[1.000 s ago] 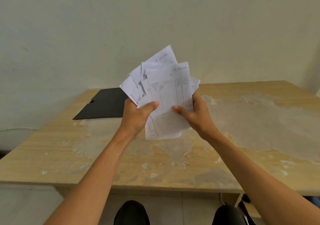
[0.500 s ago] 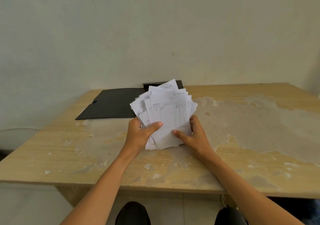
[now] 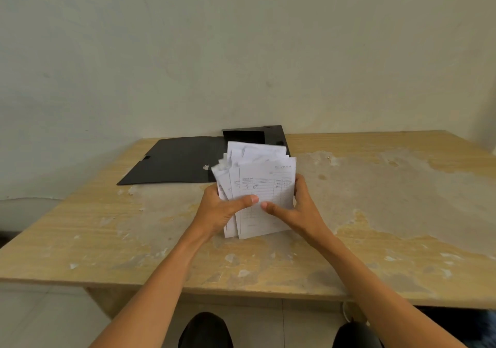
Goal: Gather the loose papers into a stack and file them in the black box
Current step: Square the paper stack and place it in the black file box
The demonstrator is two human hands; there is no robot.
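White papers (image 3: 264, 186) are held upright near the middle of the surface (image 3: 375, 213), roughly midway between its near and far edges. The left side of the sheaf is gripped by the left hand (image 3: 217, 210) and the right side by the right hand (image 3: 300, 210), each thumb laid across the front sheet. The fingers (image 3: 298, 186) of both hands are curled closed on the paper. The lower edges seem to be set on the surface, though contact cannot be confirmed. The sheaf is not yet squared: sheets are fanned at the top and left, some standing higher than others. The black box (image 3: 182, 159) is laid open along the far edge, toward the far left corner, its tray partly hidden behind the papers.

Several slips are judged likely. If the grip is loosened while the edges are tapped, thin sheets may be spilled across the surface. If the sheaf is filed uneven, protruding corners may be creased or caught on the tray's rim.
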